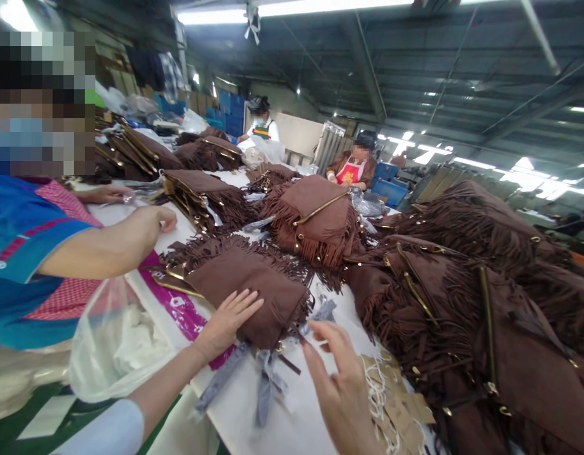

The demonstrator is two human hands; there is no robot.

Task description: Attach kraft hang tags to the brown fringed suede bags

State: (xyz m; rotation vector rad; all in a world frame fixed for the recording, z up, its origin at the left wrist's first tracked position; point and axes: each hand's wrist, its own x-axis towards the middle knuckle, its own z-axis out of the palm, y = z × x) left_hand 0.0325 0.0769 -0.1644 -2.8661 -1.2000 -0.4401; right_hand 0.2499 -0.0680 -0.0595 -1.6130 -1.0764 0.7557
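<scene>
A brown fringed bag (254, 284) lies on the white table in front of me, its gold zip towards the left. My left hand (230, 319) rests flat on this bag, fingers stretched out. Just off the bag's near right corner is my right hand (339, 379), thumb and forefinger curved and apart, close to a few dark fringe strands. Grey-wrapped straps (268, 385) extend from the bag's near edge. Another wrapped piece (323, 311) lies beyond my right fingers.
Stacked brown fringed bags (444, 316) crowd the right side, with another pile (315, 208) behind. Cardboard tags with white strings (396, 398) lie at the near right. A co-worker's arm (107, 243) reaches in from the left above a clear plastic bag (116, 341). Purple plastic (178, 309) lies beside the bag.
</scene>
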